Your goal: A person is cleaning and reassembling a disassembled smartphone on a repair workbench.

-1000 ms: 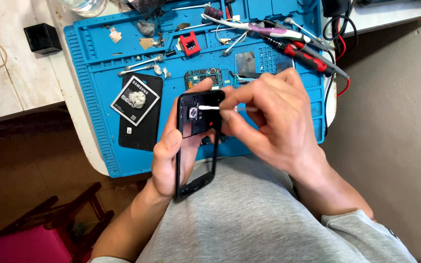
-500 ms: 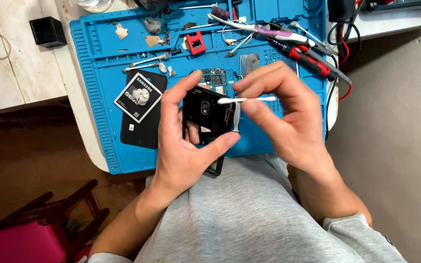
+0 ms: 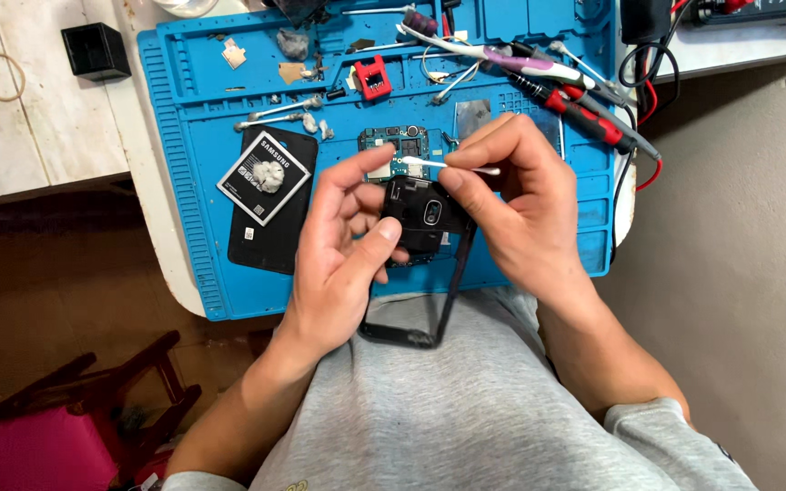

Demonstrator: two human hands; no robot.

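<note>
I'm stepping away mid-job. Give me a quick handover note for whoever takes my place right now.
Left hand: holds the black phone frame over the lap, camera side up.
Right hand: pinches a cotton swab in its fingers, tip just above the frame's top edge.
On the blue mat: circuit board, battery with a cotton wad on the back cover, used swabs, red-handled tools.
Done: phone is apart, board and battery out.
Left: swabbing appears unfinished; nothing is reassembled.
</note>
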